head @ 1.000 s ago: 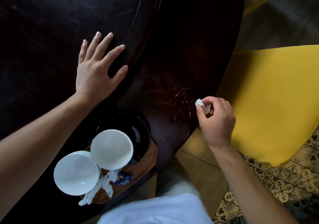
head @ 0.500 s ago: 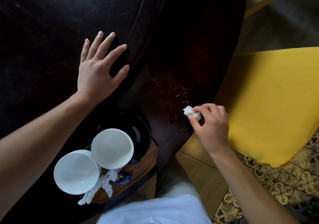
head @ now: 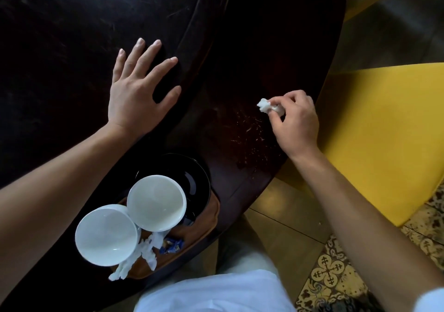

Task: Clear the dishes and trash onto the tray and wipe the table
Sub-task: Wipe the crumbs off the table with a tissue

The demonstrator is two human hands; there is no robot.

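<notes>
My right hand (head: 296,125) pinches a crumpled white tissue (head: 268,106) on the dark round table (head: 240,54), just right of a patch of pale crumbs (head: 249,133). My left hand (head: 137,92) lies flat on the table with its fingers spread, holding nothing. At the near edge a brown tray (head: 209,218) carries a black plate (head: 192,179), two white bowls (head: 156,202) (head: 105,234), crumpled white tissues (head: 141,256) and blue wrappers (head: 171,244).
A raised curved ridge (head: 204,30) runs across the tabletop. A yellow chair seat (head: 384,131) stands right of the table, close to my right hand. Patterned floor tiles (head: 329,270) and my white clothing (head: 211,295) show below.
My right hand has moved with the tissue along the table edge, first towards me and to the left, then away and up beside the crumbs. My left hand has stayed flat.
</notes>
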